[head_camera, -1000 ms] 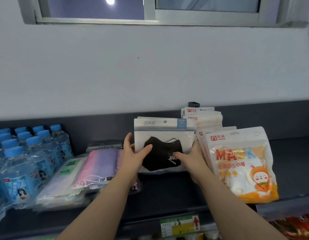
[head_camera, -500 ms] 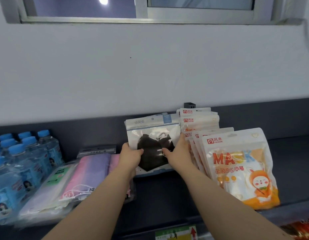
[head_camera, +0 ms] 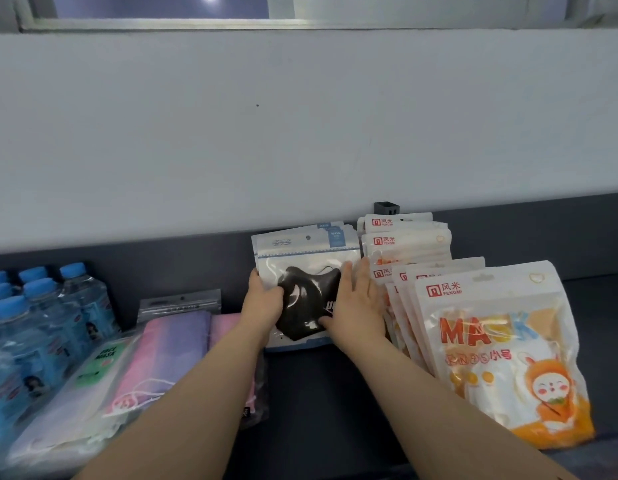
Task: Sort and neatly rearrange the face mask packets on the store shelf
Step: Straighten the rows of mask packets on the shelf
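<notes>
A small stack of clear packets with a black face mask (head_camera: pixel 306 271) stands upright against the back of the dark shelf (head_camera: pixel 318 393). My left hand (head_camera: pixel 262 303) grips the stack's left edge, thumb across the front. On the packet's right side my right hand (head_camera: pixel 356 303) presses flat with straight fingers. Right of it leans a row of orange-and-white children's mask packets (head_camera: pixel 501 351). To the left, pink and purple mask packets (head_camera: pixel 169 348) and a white packet with a green label (head_camera: pixel 93 372) lie flat.
Water bottles with blue caps (head_camera: pixel 41 327) crowd the shelf's left end. A small black bracket (head_camera: pixel 386 207) sits on the wall behind the packets. The grey wall rises above, with a window frame at the top.
Both hands pushed the black mask stack back and upright against the shelf's rear. My right hand's fingers now lie flat on its front.
</notes>
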